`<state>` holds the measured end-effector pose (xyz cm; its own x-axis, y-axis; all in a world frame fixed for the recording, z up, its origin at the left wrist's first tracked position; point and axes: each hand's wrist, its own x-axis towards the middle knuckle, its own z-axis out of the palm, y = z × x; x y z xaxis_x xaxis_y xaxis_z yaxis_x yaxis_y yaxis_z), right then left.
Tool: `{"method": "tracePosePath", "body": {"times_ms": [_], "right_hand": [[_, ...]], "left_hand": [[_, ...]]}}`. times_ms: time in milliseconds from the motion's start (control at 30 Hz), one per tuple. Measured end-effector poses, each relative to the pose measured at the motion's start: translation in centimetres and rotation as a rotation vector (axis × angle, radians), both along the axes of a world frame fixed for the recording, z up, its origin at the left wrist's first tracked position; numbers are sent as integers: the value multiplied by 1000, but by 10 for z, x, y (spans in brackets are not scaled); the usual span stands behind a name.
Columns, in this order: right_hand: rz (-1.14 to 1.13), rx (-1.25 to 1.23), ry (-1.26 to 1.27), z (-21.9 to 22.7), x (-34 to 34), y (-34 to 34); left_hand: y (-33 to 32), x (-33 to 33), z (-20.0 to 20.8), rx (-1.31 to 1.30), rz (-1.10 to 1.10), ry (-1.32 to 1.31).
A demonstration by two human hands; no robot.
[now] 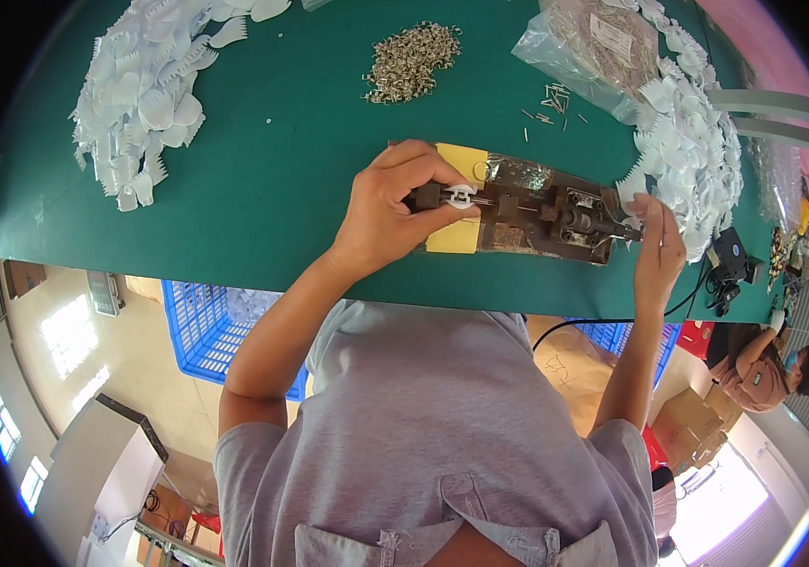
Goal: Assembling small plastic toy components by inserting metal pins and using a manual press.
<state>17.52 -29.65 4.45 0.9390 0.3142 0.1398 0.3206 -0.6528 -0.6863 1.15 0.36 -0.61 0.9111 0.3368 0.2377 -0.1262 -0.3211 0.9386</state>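
Fingers of the left hand (381,213) in a pinch on a small white plastic piece (461,197), with thumb at its near edge and forefinger at its far edge. Location of piece: left part of a dark metal fixture (532,241), over a yellow patch (451,242). Fingers of the right hand (660,248) curled and slightly apart, close to the right end of a metal rod (612,228); cannot tell whether gripping or merely resting there.

Handling, by judgement: probably very light, fairly stiff, with smooth faces apt to slip under dry fingertips; likely most fragile at any thin prongs. Best held by opposite outer edges, under gentle pressure, away from the centre.

Surface: green tabletop (272,198), bearing a left heap of toothed white pieces (151,99), a right heap of similar pieces (688,146), a mound of small metal clips (414,61) toward the far side, and loose pins (556,96) near a clear plastic bag (603,47).

Room: blue basket (184,331) below the table edge, pale floor (144,350), cardboard boxes (688,422) and, at far right, another person (754,383) in a brown top.
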Motion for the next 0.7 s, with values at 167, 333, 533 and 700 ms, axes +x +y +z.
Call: {"method": "tracePosePath", "body": {"times_ms": [167, 333, 533, 700], "right_hand": [[106, -180, -82, -1, 9, -27], [-38, 236, 78, 32, 26, -45], [141, 98, -340, 40, 16, -2], [170, 1059, 174, 18, 37, -4]], "left_hand": [[-2, -1, -3, 32, 26, -17], [-4, -1, -4, 30, 27, -30], [-1, -2, -4, 106, -23, -53], [-2, -6, 0, 73, -21, -22]]}}
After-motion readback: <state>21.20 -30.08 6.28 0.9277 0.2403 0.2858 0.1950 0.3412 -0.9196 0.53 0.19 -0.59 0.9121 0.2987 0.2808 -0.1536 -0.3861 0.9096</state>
